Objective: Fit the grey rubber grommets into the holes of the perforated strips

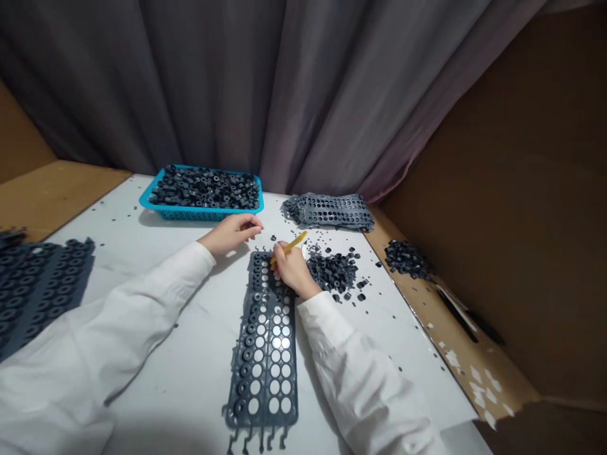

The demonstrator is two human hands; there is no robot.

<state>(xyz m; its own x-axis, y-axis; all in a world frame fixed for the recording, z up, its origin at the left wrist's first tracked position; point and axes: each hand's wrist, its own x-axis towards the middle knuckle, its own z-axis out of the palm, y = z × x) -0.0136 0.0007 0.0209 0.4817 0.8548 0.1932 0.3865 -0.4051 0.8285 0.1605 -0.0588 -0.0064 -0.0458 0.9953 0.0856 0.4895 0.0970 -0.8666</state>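
My left hand (231, 234) hovers over the white table just in front of the blue basket (202, 213). Its fingers are loosely curved, thumb and fingertips slightly apart, and I see nothing clearly held. My right hand (293, 270) grips a thin yellow stick-like tool (298, 239) over the far end of a dark grey rubber sheet (265, 322). Round rings line the sheet's left column; its other columns show open round holes. The tool's lower tip is hidden by the fingers. Small black pieces (334, 273) lie heaped beside my right wrist.
Dark rings (208, 186) fill the basket. A stack of perforated sheets (334, 212) lies at the back right. More ring sheets (45, 287) are at the left. Another black heap (408, 259) and white scraps (484, 388) lie on the cardboard at right. A grey curtain (227, 82) hangs behind.
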